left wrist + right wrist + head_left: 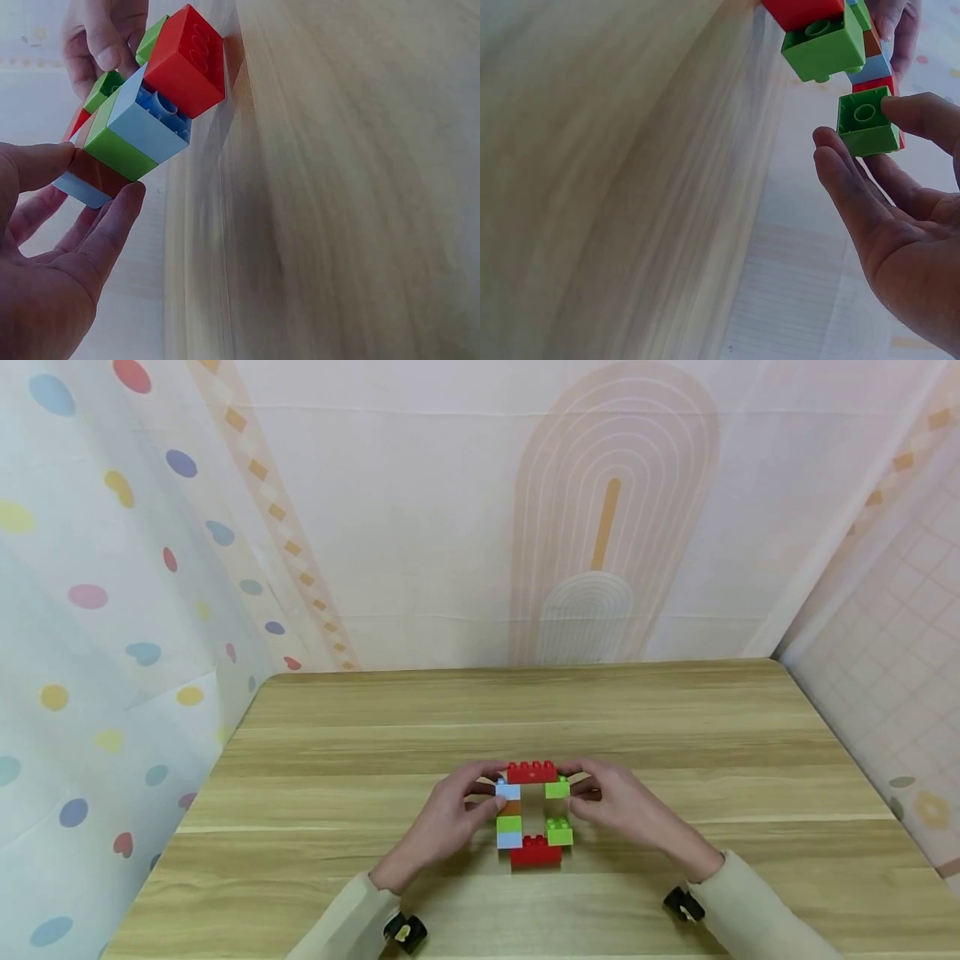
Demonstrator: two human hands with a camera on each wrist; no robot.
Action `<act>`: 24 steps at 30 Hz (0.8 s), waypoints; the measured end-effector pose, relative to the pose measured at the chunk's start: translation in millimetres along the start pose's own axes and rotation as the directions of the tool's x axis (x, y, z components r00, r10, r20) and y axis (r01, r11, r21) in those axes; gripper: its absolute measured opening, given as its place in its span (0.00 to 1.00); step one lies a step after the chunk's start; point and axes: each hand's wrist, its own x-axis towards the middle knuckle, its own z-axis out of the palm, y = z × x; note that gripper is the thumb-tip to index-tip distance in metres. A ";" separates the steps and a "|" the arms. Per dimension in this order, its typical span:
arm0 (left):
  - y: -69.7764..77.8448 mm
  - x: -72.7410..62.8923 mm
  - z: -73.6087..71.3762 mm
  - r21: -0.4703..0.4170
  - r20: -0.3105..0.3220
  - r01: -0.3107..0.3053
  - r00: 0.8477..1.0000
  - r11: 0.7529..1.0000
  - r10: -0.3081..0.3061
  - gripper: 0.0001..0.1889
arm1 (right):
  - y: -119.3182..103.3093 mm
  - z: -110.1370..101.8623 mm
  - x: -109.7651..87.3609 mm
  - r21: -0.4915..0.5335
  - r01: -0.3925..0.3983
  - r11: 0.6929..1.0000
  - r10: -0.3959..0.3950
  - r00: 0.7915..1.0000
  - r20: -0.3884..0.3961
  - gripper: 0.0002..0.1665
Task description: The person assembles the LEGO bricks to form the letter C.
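Observation:
An upright ring of toy building blocks stands near the table's front. A red block [532, 773] spans its top and another red block [536, 856] its bottom. Its left column stacks light blue, green, brown and light blue blocks. On the right, an upper green block [557, 790] and a lower green block [559, 832] are separated by a gap. My left hand [452, 810] pinches the left column around the brown block [100, 174]. With thumb and fingers, my right hand [626, 802] holds the upper green block, whose hollow underside shows in the right wrist view.
The wooden table [360, 727] extends around the blocks, its back edge against a patterned curtain [420, 527]. A dotted curtain [97, 652] hangs along the left side. Black wrist devices [405, 933] sit by both sleeves.

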 end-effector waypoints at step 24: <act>-8.5 17.2 2.2 0.112 0.048 0.051 0.997 0.992 -0.056 0.21 | 8.8 -1.6 16.6 -0.165 -0.012 0.986 0.016 1.000 0.019 0.18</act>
